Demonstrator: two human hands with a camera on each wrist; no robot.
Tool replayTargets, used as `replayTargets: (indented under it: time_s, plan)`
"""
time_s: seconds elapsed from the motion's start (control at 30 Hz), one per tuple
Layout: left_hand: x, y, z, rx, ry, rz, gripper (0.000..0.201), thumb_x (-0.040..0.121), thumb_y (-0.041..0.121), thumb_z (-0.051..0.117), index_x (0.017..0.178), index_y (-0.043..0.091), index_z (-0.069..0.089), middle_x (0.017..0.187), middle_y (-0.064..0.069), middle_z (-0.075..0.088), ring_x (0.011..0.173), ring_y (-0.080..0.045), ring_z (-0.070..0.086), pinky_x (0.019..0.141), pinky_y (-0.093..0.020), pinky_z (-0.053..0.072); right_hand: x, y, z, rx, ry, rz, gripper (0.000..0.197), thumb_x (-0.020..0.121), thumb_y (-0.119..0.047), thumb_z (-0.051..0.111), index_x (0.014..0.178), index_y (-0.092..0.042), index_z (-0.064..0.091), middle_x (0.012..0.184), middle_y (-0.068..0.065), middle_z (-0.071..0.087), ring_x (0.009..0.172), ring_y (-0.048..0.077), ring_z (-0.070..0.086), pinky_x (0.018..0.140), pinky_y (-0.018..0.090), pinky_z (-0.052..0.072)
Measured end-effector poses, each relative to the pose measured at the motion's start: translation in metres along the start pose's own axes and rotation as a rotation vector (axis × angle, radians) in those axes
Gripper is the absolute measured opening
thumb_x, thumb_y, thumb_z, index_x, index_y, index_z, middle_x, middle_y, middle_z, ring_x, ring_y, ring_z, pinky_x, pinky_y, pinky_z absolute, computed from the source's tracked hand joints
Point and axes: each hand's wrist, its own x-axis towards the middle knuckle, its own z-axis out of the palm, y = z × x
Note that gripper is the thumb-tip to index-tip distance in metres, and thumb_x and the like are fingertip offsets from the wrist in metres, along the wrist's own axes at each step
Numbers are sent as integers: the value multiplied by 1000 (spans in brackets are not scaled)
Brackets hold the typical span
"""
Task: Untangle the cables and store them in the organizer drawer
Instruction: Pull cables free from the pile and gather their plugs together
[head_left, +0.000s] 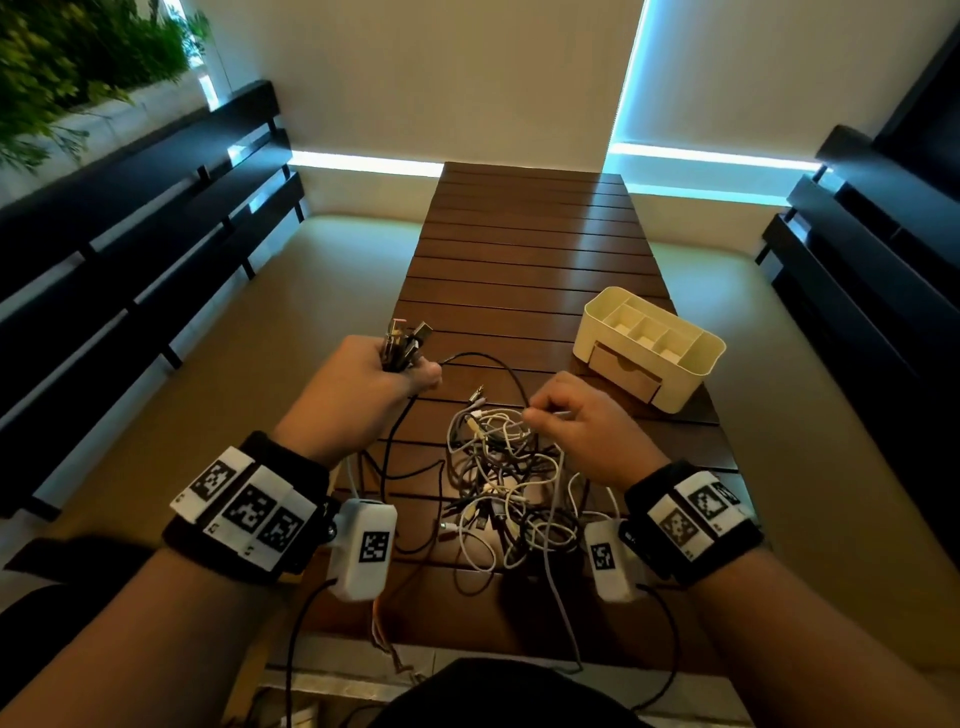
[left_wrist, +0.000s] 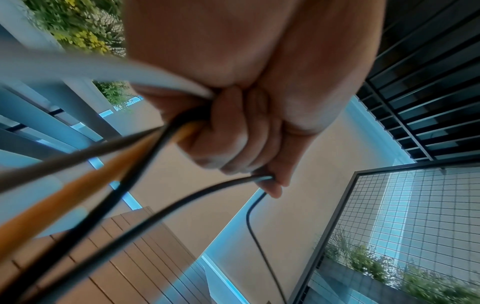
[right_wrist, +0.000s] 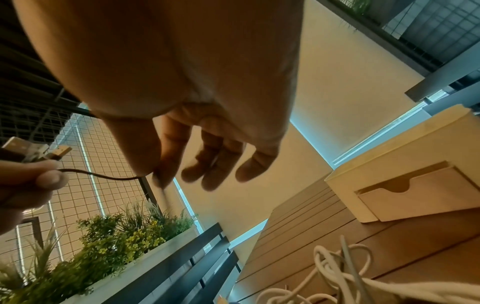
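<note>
A tangle of white, grey and black cables (head_left: 498, 483) lies on the slatted wooden table (head_left: 519, 244). My left hand (head_left: 395, 371) is raised left of the heap. It grips a bundle of cable ends (left_wrist: 166, 131) in a fist, and their USB plugs (head_left: 402, 338) stick up above it. A thin black cable (head_left: 488, 358) arcs from that fist to my right hand (head_left: 535, 413), whose thumb and forefinger (right_wrist: 153, 172) pinch it over the heap. The cream organizer (head_left: 670, 374) stands at the right, its front drawer (head_left: 626, 371) shut.
Dark slatted benches (head_left: 156, 244) run along both sides of the narrow table. A planter with green plants (right_wrist: 109, 246) sits behind the left bench. The far half of the table is bare wood. Wrist-camera leads hang near the table's front edge (head_left: 519, 639).
</note>
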Motion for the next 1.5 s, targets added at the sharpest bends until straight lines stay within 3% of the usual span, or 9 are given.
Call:
replayTargets:
  time_s: [0.13, 0.33, 0.57, 0.77, 1.0, 1.13, 1.27, 1.37, 1.5]
  plan:
    - [-10, 0, 0, -5, -100, 6, 19, 95, 22, 63, 82, 9, 71, 42, 15, 49, 37, 2, 44, 53, -28, 32, -18, 5, -4, -108, -156, 83, 10, 91, -46, 62, 91, -35, 61, 105, -12, 51, 96, 4, 54, 80, 21, 42]
    - [-25, 4, 8, 68, -276, 3, 23, 95, 21, 62, 76, 11, 68, 45, 13, 51, 39, 0, 41, 52, -27, 31, -30, -26, -14, -72, 101, -115, 42, 90, -49, 62, 130, -37, 53, 120, -15, 41, 111, 2, 47, 92, 26, 47]
    - [-36, -4, 17, 25, -383, 31, 28, 95, 25, 64, 68, 14, 60, 49, 8, 44, 43, -7, 36, 46, -22, 31, -39, -49, 14, -116, -119, -259, 17, 98, -28, 57, 108, -20, 68, 94, -16, 55, 86, 0, 54, 73, 15, 42]
    - [-36, -18, 7, -223, -175, -63, 28, 95, 32, 60, 92, 5, 61, 55, 3, 37, 44, -13, 30, 44, -27, 29, -53, -37, 29, -46, -271, 13, 10, 98, -31, 57, 99, -28, 67, 82, -9, 66, 71, 1, 63, 69, 21, 52]
    - [-27, -23, -13, -597, -24, -69, 17, 94, 10, 43, 105, 4, 55, 62, 3, 30, 49, -11, 25, 47, -26, 23, -61, -10, 39, -452, -825, 402, 29, 94, -37, 64, 120, -25, 65, 110, -4, 69, 97, 11, 65, 90, 33, 54]
    - [-29, -22, -3, -621, -36, -88, 23, 97, 5, 36, 109, 3, 54, 64, 2, 33, 52, -11, 29, 48, -26, 28, -54, -21, 24, -424, -756, 419, 50, 88, -32, 71, 135, -34, 55, 121, -13, 58, 120, 17, 52, 94, 33, 41]
    - [-29, -17, 11, -602, -62, -84, 20, 102, 5, 37, 110, 5, 56, 65, 1, 36, 51, -10, 35, 51, -26, 33, -41, -41, 15, 6, -521, 313, 58, 86, -18, 72, 134, -41, 51, 118, -10, 65, 112, 11, 61, 101, 41, 49]
    - [-32, -17, 23, -596, -73, -47, 17, 104, 8, 40, 108, 9, 57, 63, 2, 42, 54, -10, 43, 57, -28, 40, -32, -58, 26, 146, -424, 177, 58, 89, -27, 71, 140, -36, 46, 134, -11, 58, 117, 4, 58, 100, 32, 48]
    - [-31, -18, 30, -648, -42, -20, 14, 104, 15, 44, 108, 13, 57, 63, 5, 53, 60, -12, 53, 64, -32, 46, -27, -61, 63, 161, -537, 139, 47, 92, -45, 64, 135, -32, 51, 129, -7, 63, 116, 10, 59, 103, 36, 46]
